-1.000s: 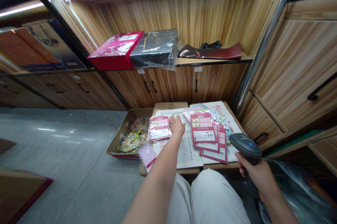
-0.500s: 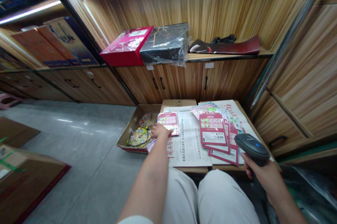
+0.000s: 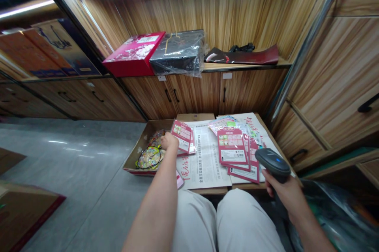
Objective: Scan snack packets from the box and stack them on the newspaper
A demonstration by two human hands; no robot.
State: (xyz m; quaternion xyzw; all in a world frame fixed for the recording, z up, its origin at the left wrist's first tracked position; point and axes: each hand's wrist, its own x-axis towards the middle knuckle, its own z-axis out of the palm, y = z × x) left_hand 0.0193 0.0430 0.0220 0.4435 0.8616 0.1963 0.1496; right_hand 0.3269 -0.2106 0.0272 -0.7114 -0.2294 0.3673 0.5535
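My left hand (image 3: 169, 141) is closed on a pink packet (image 3: 182, 136), tilting its near edge up off a small stack on the newspaper (image 3: 204, 163). My right hand (image 3: 280, 191) grips a dark handheld barcode scanner (image 3: 272, 162) with a blue light, held at the right of the newspaper. More pink packets (image 3: 233, 150) with white barcode labels lie fanned out in front of the scanner.
An open cardboard box (image 3: 134, 157) of colourful snack bags sits on the floor at the left. A wooden shelf above holds a red gift box (image 3: 133, 55), a plastic-wrapped black box (image 3: 177, 53) and a dark red flat bag (image 3: 245, 55). Cabinets stand behind and right.
My left hand slid from the middle of the newspaper to the left stack and closed on a pink packet, lifting its edge. The scanner hand stayed roughly where it was.
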